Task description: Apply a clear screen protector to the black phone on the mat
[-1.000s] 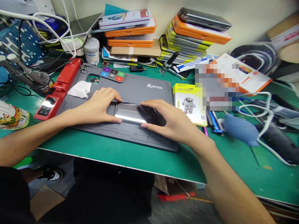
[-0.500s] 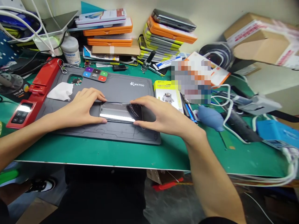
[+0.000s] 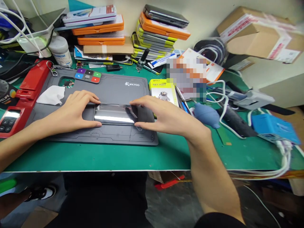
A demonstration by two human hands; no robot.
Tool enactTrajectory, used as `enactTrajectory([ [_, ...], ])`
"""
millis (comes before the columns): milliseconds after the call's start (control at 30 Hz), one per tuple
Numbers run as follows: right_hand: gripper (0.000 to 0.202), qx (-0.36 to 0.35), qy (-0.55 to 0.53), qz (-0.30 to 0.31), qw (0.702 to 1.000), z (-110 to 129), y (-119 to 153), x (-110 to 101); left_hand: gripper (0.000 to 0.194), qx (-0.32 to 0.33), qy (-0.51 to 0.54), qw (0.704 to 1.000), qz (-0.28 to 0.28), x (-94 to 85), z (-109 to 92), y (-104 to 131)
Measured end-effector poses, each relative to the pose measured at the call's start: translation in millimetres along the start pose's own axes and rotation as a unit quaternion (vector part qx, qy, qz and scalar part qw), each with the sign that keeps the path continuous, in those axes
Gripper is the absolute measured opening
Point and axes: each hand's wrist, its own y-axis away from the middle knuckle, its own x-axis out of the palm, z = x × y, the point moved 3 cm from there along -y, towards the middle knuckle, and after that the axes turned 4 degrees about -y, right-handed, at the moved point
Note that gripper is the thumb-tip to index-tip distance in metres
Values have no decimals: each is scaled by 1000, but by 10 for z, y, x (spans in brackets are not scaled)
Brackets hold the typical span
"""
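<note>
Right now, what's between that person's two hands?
In the head view, a glossy phone lies between the left hand and the right hand, above the grey mat, with fingertips at its edges.

On the surface (image 3: 95, 158), the phone (image 3: 114, 114) lies on a mat (image 3: 114, 91), a cloth (image 3: 52, 95) to its left, a battery box (image 3: 162, 91) to its right and stacked cases (image 3: 155, 41) behind.
</note>
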Motion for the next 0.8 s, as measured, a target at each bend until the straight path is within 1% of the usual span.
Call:
enactTrajectory([
  [467,63,9,-3,4,1000,-5,-6,9,73,-2,-9,1000,8,-1,-17,5],
  [800,59,6,1,3,1000,11,-4,14,73,-6,4,1000,9,-4,-24,9],
])
